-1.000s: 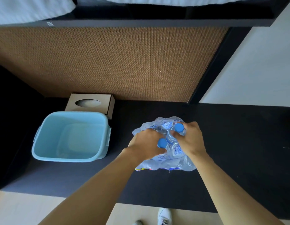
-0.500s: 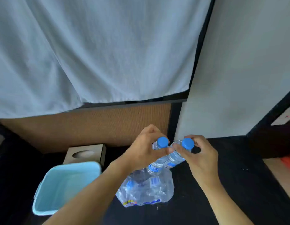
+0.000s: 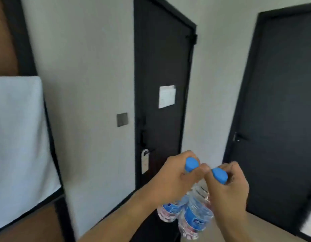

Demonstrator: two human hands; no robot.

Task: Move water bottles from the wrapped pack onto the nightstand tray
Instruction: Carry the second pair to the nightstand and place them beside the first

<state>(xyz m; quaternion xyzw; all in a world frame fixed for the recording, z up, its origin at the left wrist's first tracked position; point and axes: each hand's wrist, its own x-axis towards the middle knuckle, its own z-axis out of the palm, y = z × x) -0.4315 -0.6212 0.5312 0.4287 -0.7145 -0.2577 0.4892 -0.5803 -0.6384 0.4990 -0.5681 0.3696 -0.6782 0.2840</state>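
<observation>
2 bottles are held in the air at lower centre, 1 per hand, in front of a dark door. The left bottle [image 3: 170,211] hangs from the left hand [image 3: 172,180], whose fingers are closed around its neck just under the blue cap [image 3: 191,164]. The right bottle [image 3: 194,213] hangs from the right hand [image 3: 228,187], likewise closed around the neck below its blue cap [image 3: 219,175]. The 2 bottle bodies touch or nearly touch below the hands; the thumbs meet between the caps. Both bottles are clear ribbed plastic and appear filled with clear liquid. Each carries a blue label with white marks; motion blur makes the writing unreadable. Behind the hands, the door [image 3: 161,84] bears a white sheet [image 3: 167,96] at mid height; its text is too small to read. A white tag [image 3: 145,161] hangs from the door handle; no writing on it can be made out. A dark square wall plate [image 3: 122,119] sits just left of the door frame. A second dark door [image 3: 282,110] stands at right. A white towel [image 3: 18,145] hangs at far left.
</observation>
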